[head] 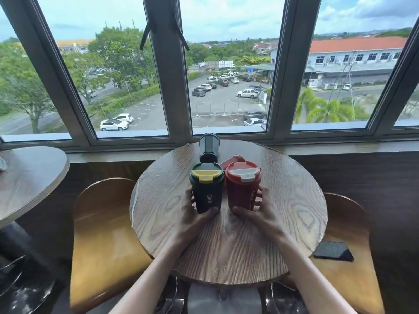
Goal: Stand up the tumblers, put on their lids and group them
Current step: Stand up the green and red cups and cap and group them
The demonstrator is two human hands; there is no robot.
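Red tumbler (pixel 242 186) and green tumbler (pixel 205 189) stand lidded, each grasped.
Left hand (pixel 195 217) and right hand (pixel 260 214) could knock them together; two more lie at twelve o'clock.

Glossy wood-grain table (pixel 283 200), matt dark green tumbler (pixel 207 196), matt red tumbler (pixel 241 196), smooth plastic-looking lids (pixel 206 173)

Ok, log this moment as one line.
left hand grips green tumbler | right hand grips red tumbler | both upright, lidded, side by side
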